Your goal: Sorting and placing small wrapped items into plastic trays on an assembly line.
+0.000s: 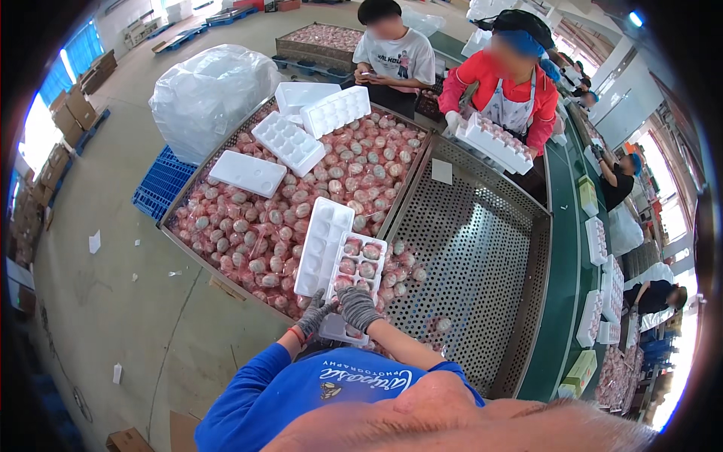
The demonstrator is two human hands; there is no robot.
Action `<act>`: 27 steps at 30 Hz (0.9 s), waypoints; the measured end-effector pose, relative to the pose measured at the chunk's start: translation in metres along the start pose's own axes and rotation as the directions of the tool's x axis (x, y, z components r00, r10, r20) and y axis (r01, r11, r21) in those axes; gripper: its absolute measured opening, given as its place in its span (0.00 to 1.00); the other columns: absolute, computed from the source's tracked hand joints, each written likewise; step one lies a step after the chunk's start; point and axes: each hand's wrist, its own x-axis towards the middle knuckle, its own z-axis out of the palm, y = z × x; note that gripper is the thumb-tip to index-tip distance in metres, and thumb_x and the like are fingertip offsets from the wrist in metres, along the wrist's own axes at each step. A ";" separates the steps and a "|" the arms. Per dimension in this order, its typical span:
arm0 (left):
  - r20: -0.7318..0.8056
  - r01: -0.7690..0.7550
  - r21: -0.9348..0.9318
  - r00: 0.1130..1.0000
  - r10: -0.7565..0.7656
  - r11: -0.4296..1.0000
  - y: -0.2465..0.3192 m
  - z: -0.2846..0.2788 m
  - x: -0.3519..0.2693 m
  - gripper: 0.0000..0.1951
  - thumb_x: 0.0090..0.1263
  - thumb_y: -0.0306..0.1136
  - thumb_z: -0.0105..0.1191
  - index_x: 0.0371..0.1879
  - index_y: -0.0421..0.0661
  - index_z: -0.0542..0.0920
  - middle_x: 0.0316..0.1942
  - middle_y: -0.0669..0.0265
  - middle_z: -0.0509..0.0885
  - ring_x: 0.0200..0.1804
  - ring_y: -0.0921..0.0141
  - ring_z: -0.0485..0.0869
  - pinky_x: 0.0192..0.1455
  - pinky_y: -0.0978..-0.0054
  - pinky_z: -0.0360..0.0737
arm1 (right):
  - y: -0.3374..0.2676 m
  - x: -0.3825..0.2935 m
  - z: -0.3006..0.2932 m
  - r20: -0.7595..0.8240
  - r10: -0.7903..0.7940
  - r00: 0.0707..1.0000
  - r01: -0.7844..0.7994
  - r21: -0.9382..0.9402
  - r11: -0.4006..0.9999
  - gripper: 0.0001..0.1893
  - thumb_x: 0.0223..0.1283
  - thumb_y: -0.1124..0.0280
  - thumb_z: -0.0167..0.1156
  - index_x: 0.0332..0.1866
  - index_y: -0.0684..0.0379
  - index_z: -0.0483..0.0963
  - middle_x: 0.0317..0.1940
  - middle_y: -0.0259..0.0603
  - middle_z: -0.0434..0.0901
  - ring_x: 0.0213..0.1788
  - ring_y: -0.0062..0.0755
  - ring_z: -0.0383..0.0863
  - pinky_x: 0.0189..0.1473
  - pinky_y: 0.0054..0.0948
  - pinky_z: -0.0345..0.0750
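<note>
Both my hands wear grey knit gloves. My right hand (357, 305) rests over the near cells of a white foam tray (344, 251), its fingers on a wrapped round item in red-tinted film; whether it grips the item is unclear. My left hand (316, 314) is at the tray's near left edge, its grip partly hidden. Several wrapped items (367, 270) sit in the far cells. Left of this tray, and touching it, lies a foam tray with bare cells (322, 237). Under both spreads a heap of the same wrapped items (248, 237) in a metal bin.
A perforated metal bin (469, 254) adjoins on the right, with loose items at its left side. Foam trays (288, 144) lie on the heap's far part. A green conveyor (556, 271) carries filled trays. A co-worker (508, 85) holds a filled tray; another person (395, 56) stands beyond the bin.
</note>
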 end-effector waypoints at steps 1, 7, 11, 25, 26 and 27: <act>-0.030 0.052 -0.041 0.998 -0.053 0.998 0.011 0.005 -0.002 0.47 0.70 0.42 0.69 0.82 0.50 0.53 0.56 0.58 0.80 0.60 0.65 0.77 0.64 0.65 0.74 | 0.000 0.002 -0.008 -0.023 -0.033 0.999 0.031 -0.052 0.998 0.21 0.58 0.58 0.65 0.52 0.60 0.78 0.44 0.52 0.85 0.48 0.50 0.84 0.57 0.53 0.75; -0.056 0.070 0.024 0.996 -0.069 0.997 0.011 0.001 0.017 0.48 0.67 0.35 0.71 0.83 0.54 0.53 0.56 0.58 0.79 0.55 0.64 0.79 0.63 0.64 0.74 | -0.006 0.024 -0.040 0.196 -0.024 0.980 0.043 -0.095 0.995 0.15 0.59 0.60 0.63 0.48 0.56 0.81 0.43 0.48 0.85 0.49 0.48 0.84 0.51 0.54 0.76; -0.057 0.047 -0.011 0.997 -0.047 0.999 0.006 0.002 0.022 0.48 0.66 0.30 0.70 0.83 0.55 0.53 0.54 0.59 0.79 0.52 0.65 0.80 0.60 0.65 0.76 | -0.005 0.023 -0.030 0.102 -0.047 0.994 0.060 -0.128 0.990 0.12 0.64 0.65 0.55 0.48 0.56 0.80 0.42 0.49 0.85 0.49 0.50 0.83 0.54 0.53 0.76; -0.057 -0.025 -0.037 0.998 0.023 0.999 -0.015 -0.008 0.030 0.46 0.68 0.33 0.69 0.81 0.48 0.54 0.50 0.64 0.81 0.52 0.70 0.79 0.57 0.69 0.78 | -0.009 -0.004 -0.031 -0.064 0.034 0.997 -0.039 -0.078 0.996 0.14 0.64 0.61 0.55 0.46 0.57 0.81 0.45 0.50 0.83 0.53 0.48 0.81 0.57 0.49 0.75; -0.068 -0.060 -0.084 0.996 0.054 0.995 -0.018 -0.010 0.030 0.46 0.69 0.36 0.70 0.81 0.47 0.54 0.50 0.64 0.82 0.52 0.70 0.79 0.57 0.68 0.78 | -0.009 -0.006 -0.033 -0.088 0.019 0.996 -0.025 -0.061 0.998 0.14 0.63 0.61 0.56 0.46 0.57 0.81 0.45 0.49 0.83 0.52 0.47 0.81 0.56 0.48 0.76; -0.064 -0.060 -0.081 0.996 0.055 0.995 -0.017 -0.007 0.029 0.46 0.69 0.36 0.70 0.81 0.47 0.54 0.50 0.64 0.82 0.52 0.70 0.79 0.57 0.68 0.78 | -0.009 -0.009 -0.035 -0.092 0.024 0.996 -0.029 -0.061 0.998 0.14 0.63 0.61 0.56 0.46 0.57 0.81 0.45 0.49 0.83 0.52 0.47 0.81 0.56 0.48 0.76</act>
